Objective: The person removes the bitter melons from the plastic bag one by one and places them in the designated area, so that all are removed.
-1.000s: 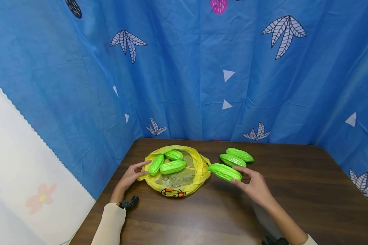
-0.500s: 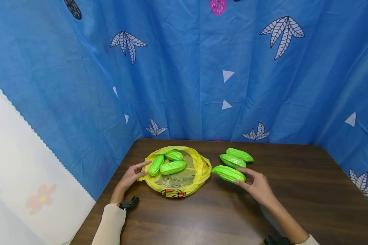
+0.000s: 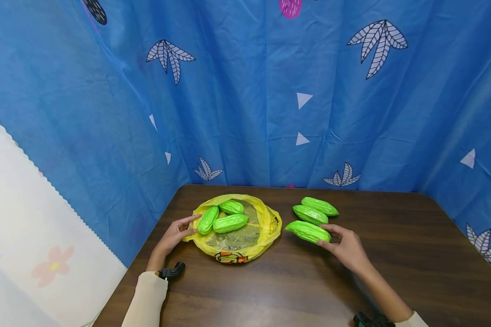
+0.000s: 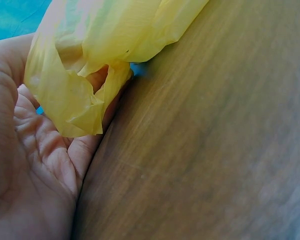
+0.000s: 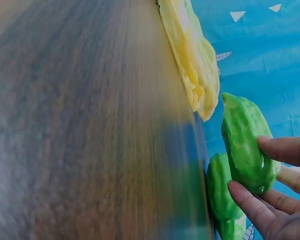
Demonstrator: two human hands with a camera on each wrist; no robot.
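Note:
A yellow plastic bag [image 3: 237,243] lies open on the brown table [image 3: 294,286] with three green bitter gourds [image 3: 230,223] on it. My left hand [image 3: 176,235] holds the bag's left edge [image 4: 85,100], fingers curled into the plastic. My right hand [image 3: 345,247] grips a fourth green gourd [image 3: 308,231] by its right end, just right of the bag; in the right wrist view the gourd [image 5: 246,145] sits between thumb and fingers. Two more gourds [image 3: 315,210] lie on the table behind it.
Blue patterned curtains [image 3: 270,91] close off the back and right of the table. A white cloth [image 3: 28,236] hangs on the left. Bare wood spreads across the table's front and right.
My right hand has carried the gourd a little to the right and lower, away from the bag toward the other two. The left hand has stayed on the bag's edge.

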